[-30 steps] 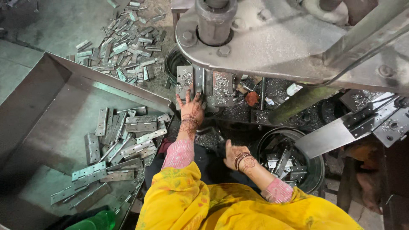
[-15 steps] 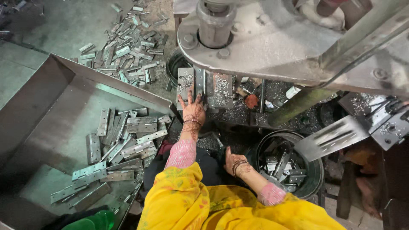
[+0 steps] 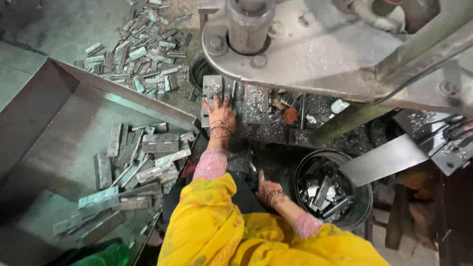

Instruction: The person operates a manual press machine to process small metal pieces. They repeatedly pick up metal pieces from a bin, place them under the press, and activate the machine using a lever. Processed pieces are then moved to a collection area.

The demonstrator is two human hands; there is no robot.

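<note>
Reaching forward, the left hand (image 3: pixel 220 114) lies palm down with fingers spread on a flat metal plate (image 3: pixel 213 93) that sits on the press bed (image 3: pixel 266 125), directly under the big grey machine head (image 3: pixel 315 49). The flat press of the palm seems meant to steady the plate against the bed, which is littered with bright metal shavings just right of that hand. Whether the fingertips grip the plate's edge cannot be told.

The right hand (image 3: pixel 268 189) hovers low, close to the body, fingers loosely curled and holding nothing visible; just to its right stands a dark round bucket (image 3: pixel 362 199) of small cut metal pieces, near enough to dip into without leaning.

Left of the left hand and below it, a wide sheet-metal tray (image 3: pixel 54 123) slopes down and holds a loose heap of long hinge-like strips (image 3: pixel 135 167), kept within an arm's sweep. Beyond the tray's far rim, more strips (image 3: pixel 140 54) lie scattered on the floor
</note>
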